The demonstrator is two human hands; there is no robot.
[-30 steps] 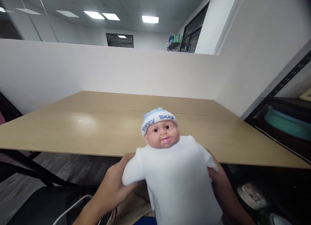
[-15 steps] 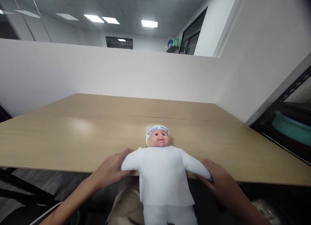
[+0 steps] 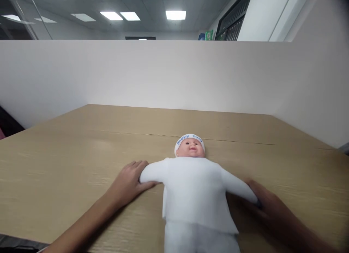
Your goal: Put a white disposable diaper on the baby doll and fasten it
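A baby doll (image 3: 195,194) in a white top and white trousers lies face up on the wooden table, its head toward the far side. Blue lettering runs along the white band on its head. My left hand (image 3: 131,181) is wrapped round the end of the doll's sleeve on the left side. On the right side, my right hand (image 3: 268,202), a little blurred, grips the end of the other sleeve, where a dark blue bit shows. The doll's lower legs fall outside the view.
The wooden table (image 3: 68,151) spreads out around the doll, with a seam across its far part. A white partition (image 3: 169,74) stands at the back, and a white wall (image 3: 321,89) rises on the right. Something dark (image 3: 11,118) is at the far left.
The view has tipped down and shows more table. Doll and hands are now well over the tabletop instead of at its front edge. The right sleeve is stretched farther outward.
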